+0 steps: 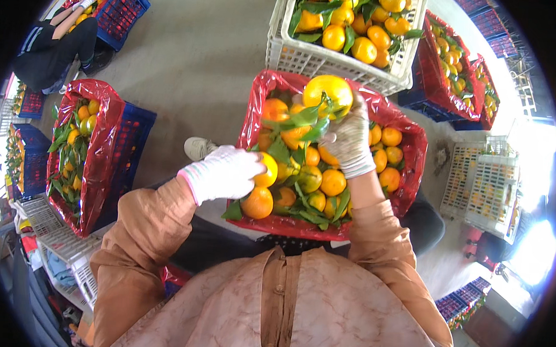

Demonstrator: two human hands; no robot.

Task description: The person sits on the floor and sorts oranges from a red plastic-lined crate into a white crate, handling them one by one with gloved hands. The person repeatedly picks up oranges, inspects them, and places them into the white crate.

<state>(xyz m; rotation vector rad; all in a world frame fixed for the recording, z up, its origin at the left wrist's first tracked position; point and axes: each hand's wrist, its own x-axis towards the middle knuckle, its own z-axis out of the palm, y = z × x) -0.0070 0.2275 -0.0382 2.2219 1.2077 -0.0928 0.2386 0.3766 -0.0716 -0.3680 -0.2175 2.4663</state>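
Observation:
In front of my body is a crate lined with red plastic film [408, 187], filled with mandarins [333, 182] and green leaves. My right hand [352, 139], in a knitted glove, holds a large yellow-orange mandarin [324, 90] above the fruit. Green leaves [303, 119] hang beside that mandarin. At the crate's left side, my left hand [227, 174], in a white glove with a pink cuff edge, has its fingers curled round another mandarin [267, 171]. An orange mandarin [257, 202] lies just below it. The fingertips of both hands are partly hidden.
A white plastic crate [337, 61] of leafy mandarins adjoins the far side. Left stands a blue crate [132, 141] with a red liner [106, 153]; more lined crates [456, 74] are at right. A person [57, 51] works at upper left. Stacked white crates [482, 180] stand right.

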